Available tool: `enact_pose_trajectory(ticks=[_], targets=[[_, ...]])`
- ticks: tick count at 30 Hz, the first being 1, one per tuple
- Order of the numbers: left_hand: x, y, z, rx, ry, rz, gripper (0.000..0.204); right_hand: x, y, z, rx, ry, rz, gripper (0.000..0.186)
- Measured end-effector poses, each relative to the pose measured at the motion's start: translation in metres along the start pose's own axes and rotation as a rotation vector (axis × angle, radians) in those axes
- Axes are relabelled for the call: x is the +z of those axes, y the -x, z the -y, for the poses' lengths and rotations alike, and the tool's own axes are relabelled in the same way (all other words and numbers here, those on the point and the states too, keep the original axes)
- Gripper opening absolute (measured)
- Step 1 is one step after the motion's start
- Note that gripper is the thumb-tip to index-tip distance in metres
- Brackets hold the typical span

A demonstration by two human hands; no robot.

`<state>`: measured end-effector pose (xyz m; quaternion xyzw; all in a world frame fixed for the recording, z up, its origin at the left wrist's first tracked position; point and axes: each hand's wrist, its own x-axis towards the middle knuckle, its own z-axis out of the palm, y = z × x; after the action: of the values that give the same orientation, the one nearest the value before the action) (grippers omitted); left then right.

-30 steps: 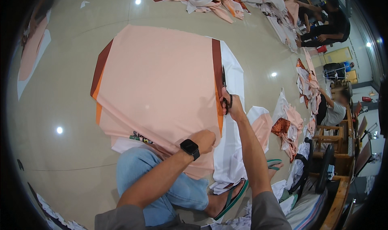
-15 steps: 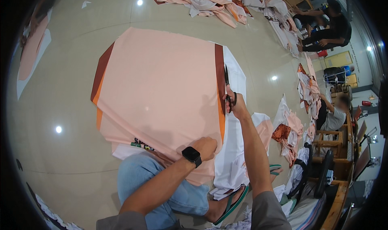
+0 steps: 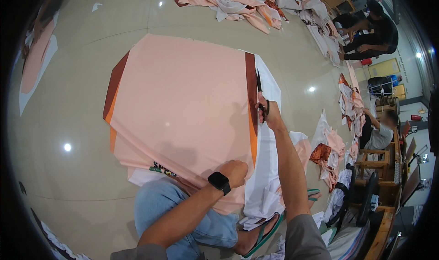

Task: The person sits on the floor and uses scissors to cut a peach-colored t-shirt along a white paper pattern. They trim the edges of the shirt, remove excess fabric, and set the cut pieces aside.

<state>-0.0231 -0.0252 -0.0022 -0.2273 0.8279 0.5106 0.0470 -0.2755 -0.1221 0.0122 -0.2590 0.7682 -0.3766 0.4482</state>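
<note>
A large peach fabric panel [image 3: 183,91] lies spread on the floor, with maroon and orange bands along its sides. White cloth [image 3: 270,84] borders its right edge. In my right hand [image 3: 271,115] are black-handled scissors [image 3: 259,80], their blades pointing away from me over the white margin beside the maroon strip [image 3: 251,77]. My left hand [image 3: 236,173], below a black watch, is closed on the panel near its lower right edge; the fingertips are mostly hidden. The panel's near part lies folded against my jeans, where a small dark printed patch [image 3: 163,169] shows.
Peach and white cloth pieces [image 3: 228,4] lie heaped at the far side; more scraps [image 3: 327,155] lie to the right. One person [image 3: 375,31] bends at far right, another [image 3: 382,132] sits near a wooden stool [image 3: 372,161]. A peach-and-white piece [image 3: 41,63] is at far left.
My right hand and the scissors have moved slightly farther away along the panel's right edge. The left hand stays in place on the fabric. The view has shifted a little.
</note>
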Motion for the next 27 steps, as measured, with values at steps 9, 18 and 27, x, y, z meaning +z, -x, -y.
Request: enact_pose_trajectory(ticks=[9, 18, 27], targets=[[0.002, -0.002, 0.003, 0.057, 0.054, -0.097, 0.006, -0.003, -0.025, 0.013, 0.015, 0.055, 0.001, 0.073], [0.001, -0.001, 0.003, 0.013, 0.050, -0.065, 0.014, -0.007, -0.032, 0.021, 0.017, -0.024, 0.012, 0.069], [-0.002, -0.003, -0.001, 0.005, 0.012, -0.022, 0.017, -0.001, -0.059, 0.030, -0.047, 0.152, -0.018, 0.071]])
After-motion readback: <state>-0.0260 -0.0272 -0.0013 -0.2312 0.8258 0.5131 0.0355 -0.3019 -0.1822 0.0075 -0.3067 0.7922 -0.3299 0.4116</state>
